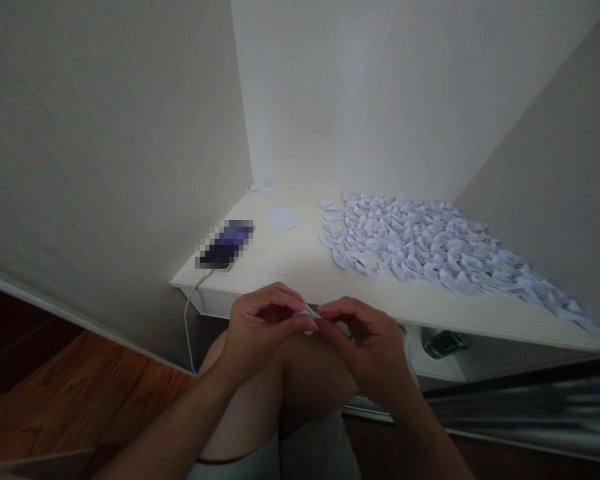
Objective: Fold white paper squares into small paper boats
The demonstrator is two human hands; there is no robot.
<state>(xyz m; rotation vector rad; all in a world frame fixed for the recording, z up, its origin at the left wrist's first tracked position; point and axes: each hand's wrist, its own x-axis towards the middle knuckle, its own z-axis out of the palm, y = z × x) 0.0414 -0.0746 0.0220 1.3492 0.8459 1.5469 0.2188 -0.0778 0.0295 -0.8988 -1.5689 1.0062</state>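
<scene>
Between my two hands is a small folded piece of white paper (307, 312), held above my knees at the front edge of the white shelf (280, 267). The fingers and thumb of my left hand (263, 317) pinch its left side. My right hand (363, 330) pinches the right end, with fingertips close to those of the left. Most of the paper is hidden by the fingers. On the right part of the shelf lies a wide spread of folded white paper pieces (420, 243). A flat stack of white paper (282, 219) rests left of them.
A phone (227, 243), blurred out, lies at the left of the shelf, with a white cable (187, 327) hanging down. Small white scraps (264, 187) sit in the back left corner. Below the shelf, a dark can (447, 343) lies in a compartment. Walls enclose three sides.
</scene>
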